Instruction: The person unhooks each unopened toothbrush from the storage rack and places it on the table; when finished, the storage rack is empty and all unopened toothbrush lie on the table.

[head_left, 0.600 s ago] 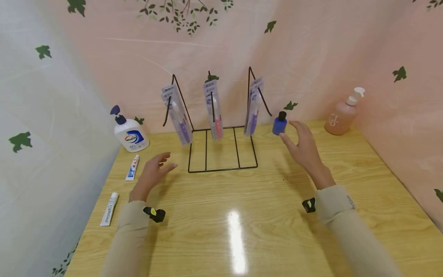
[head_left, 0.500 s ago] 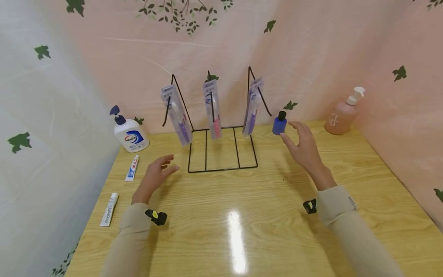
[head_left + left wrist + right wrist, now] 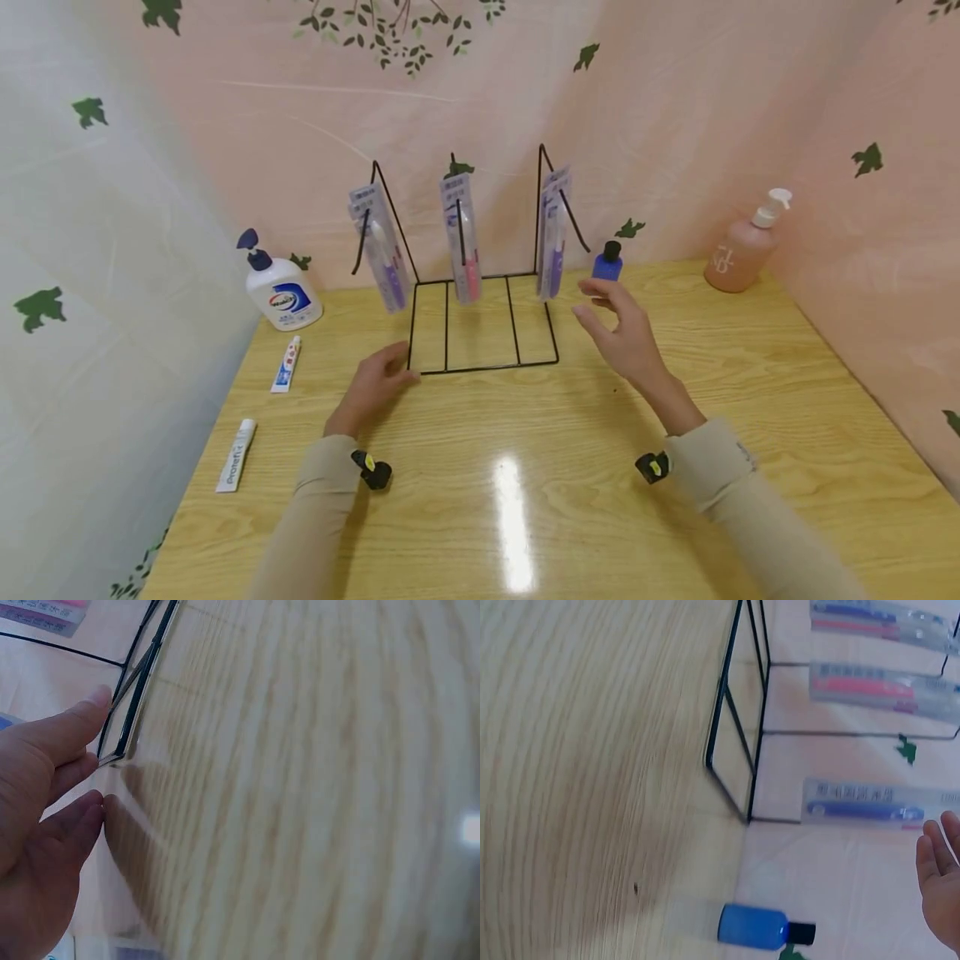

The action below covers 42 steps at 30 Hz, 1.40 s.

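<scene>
A black wire display rack stands on the table. Packaged toothbrushes hang from its hooks: purple ones at the left, a pink one in the middle, purple ones at the right. My left hand is at the rack's front left corner, fingers and thumb apart; whether it touches the wire I cannot tell. My right hand is off the rack's right side, fingers loosely bent with nothing between them. It partly covers a small blue bottle with a black cap in the head view.
At the left stand a white pump bottle, a small toothpaste tube and a white tube lying flat. A pink pump bottle is at the back right. Patterned cloth hangs behind the table.
My left hand has moved right to the rack's front left corner. My right hand has shifted left and nearer, away from the blue bottle. The hanging toothbrush packs sway slightly.
</scene>
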Each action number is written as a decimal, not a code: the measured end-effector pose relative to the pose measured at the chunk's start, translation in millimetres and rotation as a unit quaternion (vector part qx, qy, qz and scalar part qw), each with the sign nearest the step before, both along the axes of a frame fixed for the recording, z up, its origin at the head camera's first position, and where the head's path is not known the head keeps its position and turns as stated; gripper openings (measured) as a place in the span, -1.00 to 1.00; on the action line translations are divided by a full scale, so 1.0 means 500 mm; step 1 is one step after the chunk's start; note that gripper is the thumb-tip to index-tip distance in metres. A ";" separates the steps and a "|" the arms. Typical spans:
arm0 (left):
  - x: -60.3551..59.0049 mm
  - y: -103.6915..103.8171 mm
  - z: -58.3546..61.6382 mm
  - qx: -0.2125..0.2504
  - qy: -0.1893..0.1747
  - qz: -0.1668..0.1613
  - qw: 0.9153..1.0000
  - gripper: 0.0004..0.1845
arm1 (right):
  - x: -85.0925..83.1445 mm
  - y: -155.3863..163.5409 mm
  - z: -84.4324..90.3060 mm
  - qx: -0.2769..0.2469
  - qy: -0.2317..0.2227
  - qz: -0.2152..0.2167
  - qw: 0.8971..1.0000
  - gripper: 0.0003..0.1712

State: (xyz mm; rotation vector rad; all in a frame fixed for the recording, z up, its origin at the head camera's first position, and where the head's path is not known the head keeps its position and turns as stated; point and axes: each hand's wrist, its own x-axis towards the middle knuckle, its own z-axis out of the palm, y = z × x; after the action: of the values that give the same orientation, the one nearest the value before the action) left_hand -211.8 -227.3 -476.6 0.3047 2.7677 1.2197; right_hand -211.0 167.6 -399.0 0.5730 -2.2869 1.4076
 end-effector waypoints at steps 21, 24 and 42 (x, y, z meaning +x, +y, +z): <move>-0.029 -0.008 -0.035 -0.056 0.092 -0.020 0.994 -0.43 | 0.019 -0.258 0.022 -0.046 -0.041 0.163 0.985 -0.52; -0.029 -0.008 -0.036 -0.059 0.096 -0.021 0.993 -0.43 | 0.001 -0.290 0.010 -0.056 -0.052 0.169 0.983 -0.49; -0.030 -0.012 -0.040 -0.058 0.090 -0.008 0.994 -0.44 | -0.063 -0.438 0.026 -0.081 -0.087 0.147 0.982 -0.36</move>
State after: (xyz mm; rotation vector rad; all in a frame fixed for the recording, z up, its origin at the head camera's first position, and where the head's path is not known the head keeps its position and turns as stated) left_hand -226.8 -233.3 -496.6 0.4445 2.9677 1.0714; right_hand -242.4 -51.3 -385.9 0.7888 -2.2587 1.8307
